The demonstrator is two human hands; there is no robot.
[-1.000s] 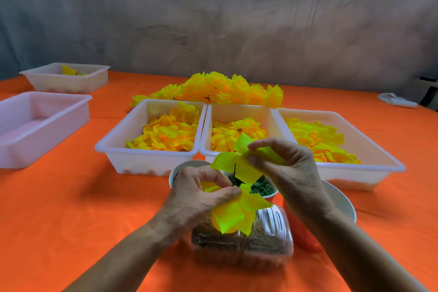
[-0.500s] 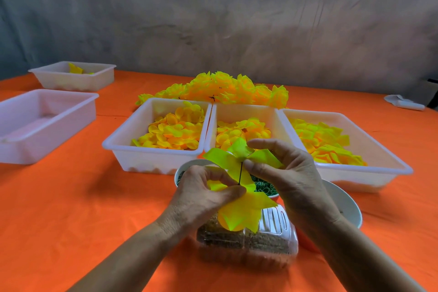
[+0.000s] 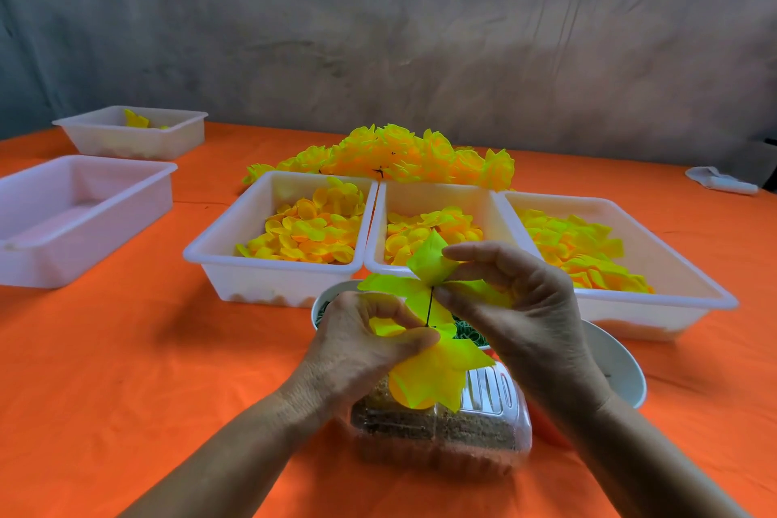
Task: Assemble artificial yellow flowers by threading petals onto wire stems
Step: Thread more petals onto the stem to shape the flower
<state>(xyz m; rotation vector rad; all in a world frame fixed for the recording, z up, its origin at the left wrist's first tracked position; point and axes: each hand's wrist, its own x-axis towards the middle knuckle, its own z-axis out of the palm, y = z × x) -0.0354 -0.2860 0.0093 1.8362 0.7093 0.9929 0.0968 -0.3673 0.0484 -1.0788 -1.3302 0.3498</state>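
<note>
Your left hand (image 3: 370, 343) pinches a thin dark wire (image 3: 429, 307) between thumb and curled fingers, with a finished layer of floppy yellow fabric petals (image 3: 437, 379) fanned out below the pinch. Your right hand (image 3: 517, 307) clamps thumb and forefinger on a second petal piece (image 3: 424, 265), a thin, creased, lime-yellow star shape already pierced by the wire and sitting near its tip; a short length of bare wire shows between the two layers. Both hands work just above a clear ribbed plastic box (image 3: 483, 433) holding a brown granular fill, at 6 o'clock on the orange cloth (image 3: 126, 370). Directly behind the hands a white bowl (image 3: 323, 303) holds small green parts, and a second white bowl (image 3: 618, 366) lies at 4 o'clock, partly hidden by your right wrist. Three smooth white rectangular trays stand touching side by side at 12 o'clock: the left tray (image 3: 269, 282) and middle tray (image 3: 378, 223) hold rounded cupped yellow-orange petals, the right tray (image 3: 656, 307) pointed ones. A heap of finished flowers (image 3: 399, 156) lies behind them. At 9 to 10 o'clock a large tray (image 3: 84, 248) and a small tray (image 3: 138, 143) stand well apart from the work. Open cloth lies at 8 o'clock and 3 o'clock.
</note>
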